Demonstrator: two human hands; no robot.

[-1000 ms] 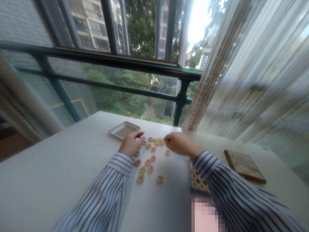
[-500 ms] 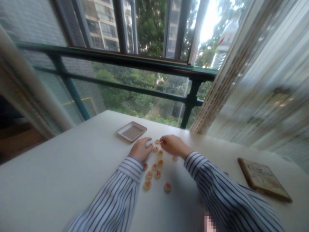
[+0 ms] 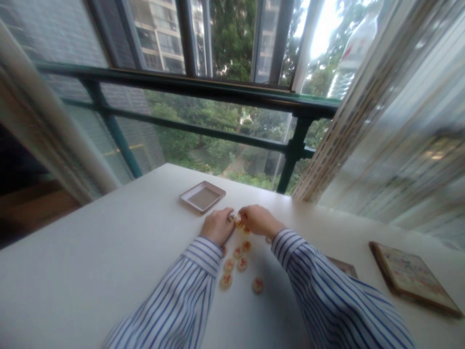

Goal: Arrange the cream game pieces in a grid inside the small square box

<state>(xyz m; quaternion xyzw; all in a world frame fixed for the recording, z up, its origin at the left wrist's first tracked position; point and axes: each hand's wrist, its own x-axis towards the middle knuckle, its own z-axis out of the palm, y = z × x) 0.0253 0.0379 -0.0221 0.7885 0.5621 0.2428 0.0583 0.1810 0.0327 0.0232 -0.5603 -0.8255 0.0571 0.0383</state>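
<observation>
Several round pale game pieces with red marks [image 3: 241, 258] lie scattered on the white table [image 3: 90, 261]. My left hand [image 3: 218, 226] rests on the pieces at the far end of the cluster, fingers curled. My right hand [image 3: 257, 220] meets it there, fingertips pinched together over small pieces I cannot make out clearly. Both arms wear blue-striped sleeves. A lone piece [image 3: 257, 285] lies nearest to me.
A small square tray [image 3: 202, 197] sits just beyond my left hand. A wooden box lid [image 3: 412, 276] lies at the right, and a corner of another flat box [image 3: 343, 266] shows behind my right sleeve. Green railing, window and curtain stand beyond the table's edge.
My right hand has moved left toward my left hand, gathering the far pieces together between them. The view has shifted so the tray and pieces sit more to the right.
</observation>
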